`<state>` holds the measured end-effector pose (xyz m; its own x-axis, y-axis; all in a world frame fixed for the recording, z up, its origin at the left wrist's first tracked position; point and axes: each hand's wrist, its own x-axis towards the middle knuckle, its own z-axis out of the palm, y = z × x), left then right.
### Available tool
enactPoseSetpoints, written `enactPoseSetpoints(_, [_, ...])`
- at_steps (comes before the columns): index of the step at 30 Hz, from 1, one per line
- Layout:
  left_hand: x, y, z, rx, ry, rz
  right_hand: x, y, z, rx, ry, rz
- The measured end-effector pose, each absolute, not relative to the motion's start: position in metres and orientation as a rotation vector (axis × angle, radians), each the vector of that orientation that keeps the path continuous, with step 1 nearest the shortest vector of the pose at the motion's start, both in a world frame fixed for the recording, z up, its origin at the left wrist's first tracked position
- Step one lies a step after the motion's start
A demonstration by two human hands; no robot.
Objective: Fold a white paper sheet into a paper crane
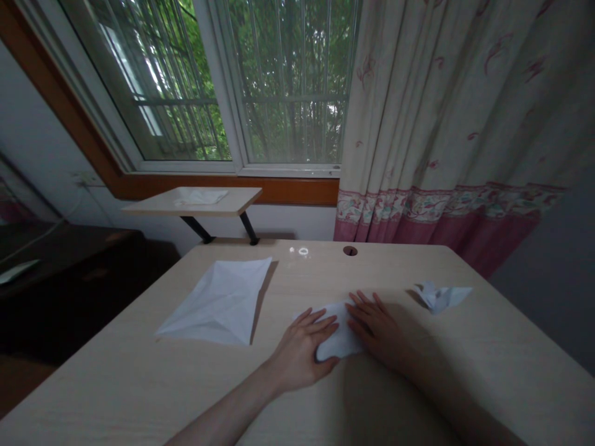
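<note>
A folded sheet of white paper (341, 337) lies on the desk between my two hands. My left hand (307, 347) rests on its left side, fingers spread over the top and thumb along the near edge. On the right side of the paper lies my right hand (376, 328), its fingers stretched out flat. Both palms hide part of the sheet, so its full outline does not show. Left of my hands sits a larger unfolded white sheet (220, 303) with crease lines. To the right stands a small folded paper figure (441, 297) with pointed ends.
The pale wooden desk (116, 384) has a round cable hole (350, 251) near its back edge. A raised shelf (139, 204) at the back left bears crumpled white paper (202, 196). Behind are a barred window (292, 80) and a long curtain (418, 136).
</note>
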<state>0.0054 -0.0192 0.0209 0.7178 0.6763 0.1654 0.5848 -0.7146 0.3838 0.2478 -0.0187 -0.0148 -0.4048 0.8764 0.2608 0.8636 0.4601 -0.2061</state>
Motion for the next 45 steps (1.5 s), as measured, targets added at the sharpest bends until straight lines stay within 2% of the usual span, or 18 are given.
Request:
enactPoseSetpoints(9, [0.006,-0.016,0.012,2.551,1.09,0.577,0.253,-0.022,-0.011,-1.355,-2.433,0.268])
enactPoseSetpoints(30, [0.005,-0.016,0.011,2.64,1.036,0.707,0.255,-0.025,-0.014,-1.297,-2.396,0.161])
enactPoseSetpoints(39, [0.001,-0.013,0.02,2.971,0.731,1.185,0.255,-0.025,-0.017,-1.312,-2.345,0.163])
enactPoseSetpoints(45, [-0.003,-0.011,0.024,3.039,0.659,1.225,0.252,-0.027,-0.012,-1.334,-2.329,0.158])
